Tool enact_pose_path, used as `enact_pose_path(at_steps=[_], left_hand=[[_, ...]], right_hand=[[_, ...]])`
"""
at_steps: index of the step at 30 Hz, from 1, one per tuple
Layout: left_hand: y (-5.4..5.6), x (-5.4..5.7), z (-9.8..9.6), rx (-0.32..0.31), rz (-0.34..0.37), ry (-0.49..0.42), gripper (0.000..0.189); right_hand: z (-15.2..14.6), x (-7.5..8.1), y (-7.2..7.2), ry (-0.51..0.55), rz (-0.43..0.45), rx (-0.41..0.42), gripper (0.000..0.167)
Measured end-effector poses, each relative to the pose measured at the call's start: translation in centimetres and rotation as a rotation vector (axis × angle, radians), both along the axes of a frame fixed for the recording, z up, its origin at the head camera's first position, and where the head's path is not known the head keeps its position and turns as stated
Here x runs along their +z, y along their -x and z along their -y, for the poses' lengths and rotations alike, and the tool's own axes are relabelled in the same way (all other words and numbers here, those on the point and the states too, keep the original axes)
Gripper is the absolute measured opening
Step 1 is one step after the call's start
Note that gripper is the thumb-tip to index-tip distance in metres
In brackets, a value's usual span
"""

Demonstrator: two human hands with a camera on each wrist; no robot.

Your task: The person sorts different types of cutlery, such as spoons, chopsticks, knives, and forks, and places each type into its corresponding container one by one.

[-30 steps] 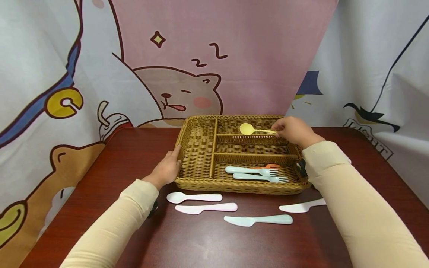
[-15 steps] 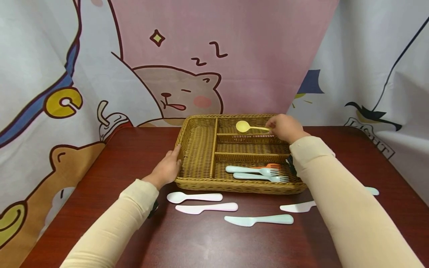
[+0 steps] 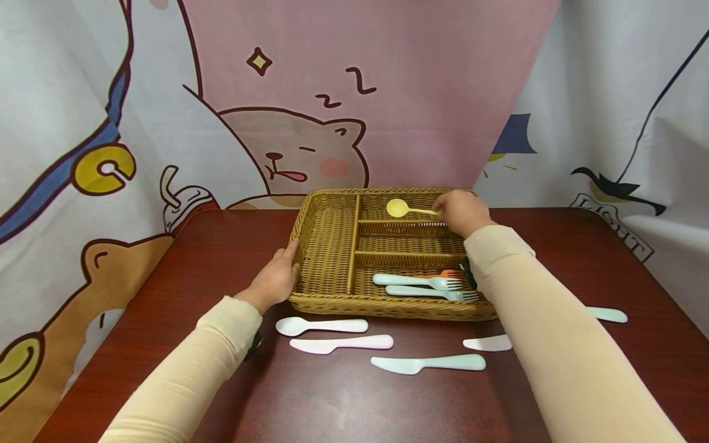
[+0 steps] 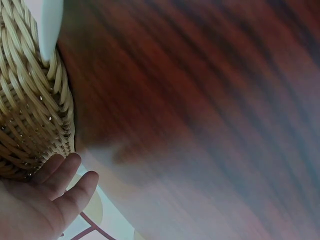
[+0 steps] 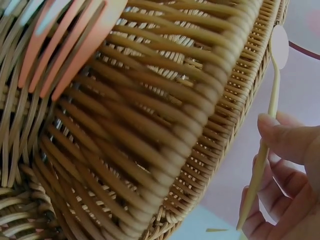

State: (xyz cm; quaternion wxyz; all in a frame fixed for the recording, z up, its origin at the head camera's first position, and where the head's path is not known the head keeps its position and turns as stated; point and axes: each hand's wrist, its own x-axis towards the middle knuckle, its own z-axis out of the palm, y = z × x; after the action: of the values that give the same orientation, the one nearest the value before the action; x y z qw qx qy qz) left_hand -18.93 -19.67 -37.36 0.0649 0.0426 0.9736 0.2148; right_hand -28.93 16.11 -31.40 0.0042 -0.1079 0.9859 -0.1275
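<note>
My right hand (image 3: 464,212) pinches the handle of a yellow spoon (image 3: 397,208) over the back right compartment of a brown wicker basket (image 3: 327,246). In the right wrist view the spoon's handle (image 5: 258,175) lies between thumb and fingers. My left hand (image 3: 275,277) rests against the basket's left side, its fingers extended at the wicker wall (image 4: 42,95) in the left wrist view. Two pale blue forks (image 3: 407,280) and an orange fork (image 3: 451,273) lie in the front right compartment.
In front of the basket lie a white spoon (image 3: 332,326), a pale pink knife (image 3: 354,343) and a light green knife (image 3: 426,364). A white knife (image 3: 487,343) and a pale green handle (image 3: 609,314) show beside the right sleeve. A printed curtain (image 3: 421,92) hangs behind the table.
My right hand has moved left with the yellow spoon, further over the back compartment. A pale green handle has come into sight right of the sleeve. The left hand has stayed put.
</note>
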Motion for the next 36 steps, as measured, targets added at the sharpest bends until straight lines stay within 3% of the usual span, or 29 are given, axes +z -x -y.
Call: enact_pose_path(at_steps=[27,36], left_hand=[[-0.2,0.2,0.0,-0.011,-0.015,-0.002,0.058],[-0.2,0.1,-0.1,-0.018,-0.023,-0.009,0.058]], right_hand=[[1.0,-1.0,-0.2,0.018,0.028,-0.075,0.026],[0.9,-1.0,0.0,-0.015,0.017,-0.055,0.030]])
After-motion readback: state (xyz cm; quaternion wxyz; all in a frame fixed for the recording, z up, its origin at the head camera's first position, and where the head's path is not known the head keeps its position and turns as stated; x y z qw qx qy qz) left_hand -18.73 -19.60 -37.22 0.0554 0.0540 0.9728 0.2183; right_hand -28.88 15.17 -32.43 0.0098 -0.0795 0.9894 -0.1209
